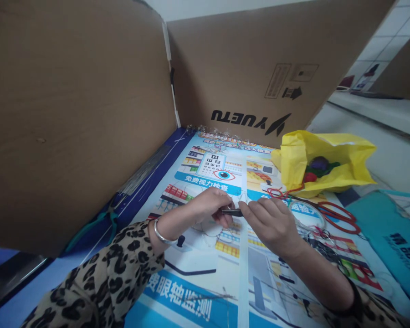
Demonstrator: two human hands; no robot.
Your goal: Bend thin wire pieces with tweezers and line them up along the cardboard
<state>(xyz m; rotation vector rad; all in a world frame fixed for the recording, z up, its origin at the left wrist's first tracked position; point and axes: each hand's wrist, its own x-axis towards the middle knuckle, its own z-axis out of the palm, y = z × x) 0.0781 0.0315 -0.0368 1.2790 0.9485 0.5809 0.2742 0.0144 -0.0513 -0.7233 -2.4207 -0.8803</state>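
Observation:
My left hand (217, 207), a silver bangle (164, 233) on its wrist, is closed with the fingers pinched together over the middle of the printed poster. Thin wire (208, 233) curves out from under its fingers. My right hand (271, 223) is wrapped round a slender dark tool (233, 212); its tip points left and meets the left fingers. The palm hides the rest of the tool, so I cannot tell its exact kind. Faint wire also shows just above, between the two hands.
Cardboard walls (246, 68) stand at the left and back. Pliers with teal handles (92, 228) and a bundle of wires (145, 171) lie left. At right are a yellow bag (345, 150) with coloured balls, red-handled scissors (341, 216), a clear ring (307, 215) and a teal package (382, 237).

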